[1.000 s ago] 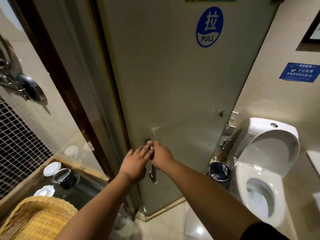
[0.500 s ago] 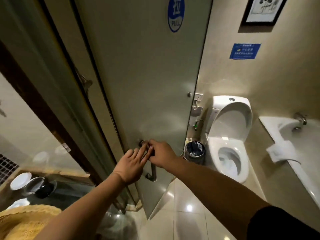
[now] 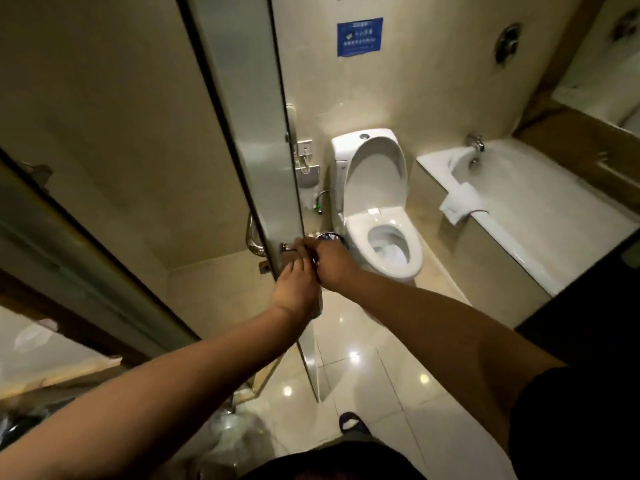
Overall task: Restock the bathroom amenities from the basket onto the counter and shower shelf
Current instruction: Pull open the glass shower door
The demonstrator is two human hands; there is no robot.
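Observation:
A frosted glass shower door (image 3: 252,133) stands swung open, seen nearly edge-on in the middle of the view. My right hand (image 3: 330,263) grips the door's metal handle (image 3: 287,247) on the near side. My left hand (image 3: 294,289) rests against the door's edge just below it, fingers pointing up toward the handle. A second curved handle (image 3: 252,237) shows on the far side of the glass. The shower stall (image 3: 121,150) with beige walls lies open to the left. The basket is out of view.
A white toilet (image 3: 377,209) with raised lid stands straight ahead, a small bin (image 3: 330,237) beside it. A bathtub (image 3: 526,209) with a folded white towel (image 3: 460,202) on its rim runs along the right. Glossy floor tiles (image 3: 363,375) lie below. A clear bag (image 3: 239,434) sits near my feet.
The door has swung open toward me from nearly closed to edge-on, both hands staying at its handle. My view has turned right, so the basket and counter items have left the frame.

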